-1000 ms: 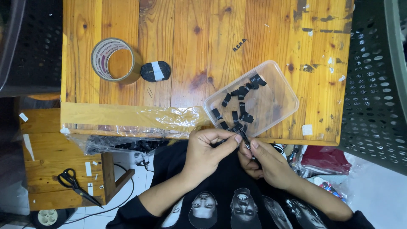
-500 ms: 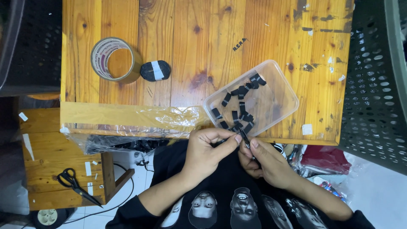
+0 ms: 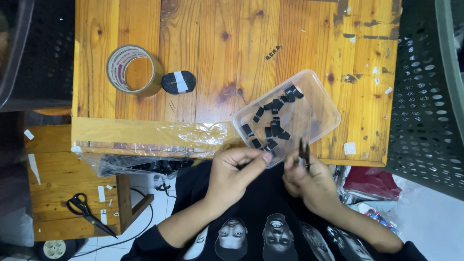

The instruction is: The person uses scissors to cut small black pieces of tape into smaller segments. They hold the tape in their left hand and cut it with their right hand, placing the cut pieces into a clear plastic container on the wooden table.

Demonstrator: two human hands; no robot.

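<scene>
Hands meet at the near edge of the worn, varnished pine table (image 3: 232, 53), just over my lap. My left hand (image 3: 237, 171) pinches something very small between thumb and forefinger; I think it is one of the small black folded fabric labels, though the view is too poor to be sure. My right hand (image 3: 307, 181) is closed around a small dark pair of snips (image 3: 304, 153), whose tips point up towards the tub. The clear, rounded rectangular plastic tub (image 3: 316, 99) sits tilted on the table edge right beside my fingers, with the rest of the black labels (image 3: 274, 121) scattered in its near half. Farther left stand a roll of brown packing tape (image 3: 133, 68) and a black spool with a white band (image 3: 178, 81); black-handled scissors (image 3: 87, 212) lie on the low wooden shelf (image 3: 48, 145) below. I judge this to be the trimming of one label, and the next move calls for steady tips meeting the pinched piece cleanly.
</scene>
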